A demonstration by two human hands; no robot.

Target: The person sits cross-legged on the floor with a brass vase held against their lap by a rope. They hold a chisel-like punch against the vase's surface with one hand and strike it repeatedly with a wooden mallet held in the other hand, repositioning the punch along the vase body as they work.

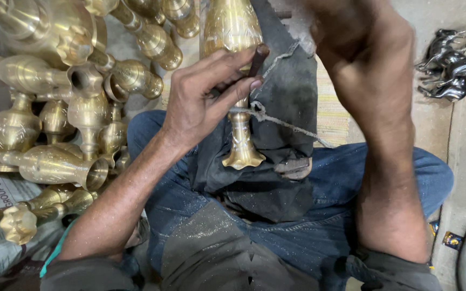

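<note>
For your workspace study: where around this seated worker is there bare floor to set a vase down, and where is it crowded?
Bare floor shows right of the right knee, below the dark metal figurines. The left side is packed with brass vases; the lap holds a vase and dark cloth.

A tall brass vase point(237, 81) is lying lengthwise over the person's lap, its flared foot pointing toward the body and its engraved, bulging belly reaching away toward the top edge. It is resting on a dark cloth point(287, 102), with a thin cord point(276, 121) crossing its narrow stem. A slim dark punch point(258, 58) is leaning tilted against the vase's body, near the belly.
</note>
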